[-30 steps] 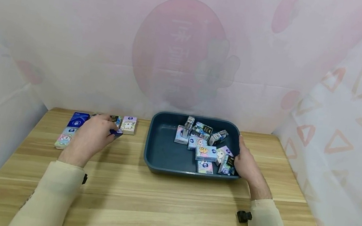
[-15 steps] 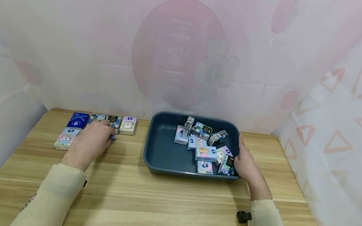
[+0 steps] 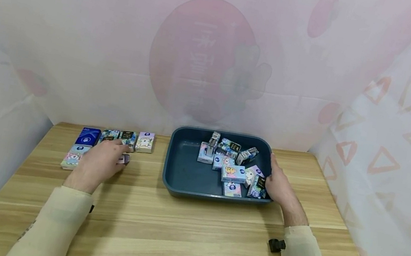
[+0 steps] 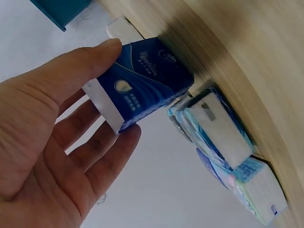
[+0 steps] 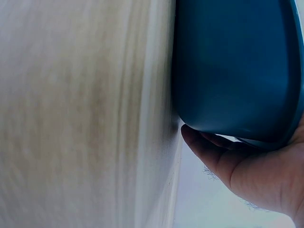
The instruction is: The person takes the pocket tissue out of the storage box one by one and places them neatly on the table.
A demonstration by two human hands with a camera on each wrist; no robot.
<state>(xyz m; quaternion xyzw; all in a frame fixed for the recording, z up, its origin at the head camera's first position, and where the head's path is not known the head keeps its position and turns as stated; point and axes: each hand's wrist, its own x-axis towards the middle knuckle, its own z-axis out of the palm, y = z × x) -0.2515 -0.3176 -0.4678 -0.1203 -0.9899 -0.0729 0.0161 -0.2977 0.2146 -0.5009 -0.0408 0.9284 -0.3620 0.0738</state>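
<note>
1 blue packet (image 4: pixel 147 78): pinched by the fingers (image 4: pixel 116 156) of your left hand (image 3: pixel 99 162), near the laid-out packets (image 3: pixel 128 137) on the desk (image 3: pixel 179 237)
Tray (image 3: pixel 188 170): your right hand (image 3: pixel 280 185) touches its end, fingers straight along the outside

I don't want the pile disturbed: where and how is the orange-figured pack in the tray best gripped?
Probably across its long sides, from above: the orange-figured pack lies broad face up, overlapping other packs, in the open-topped tray.
</note>
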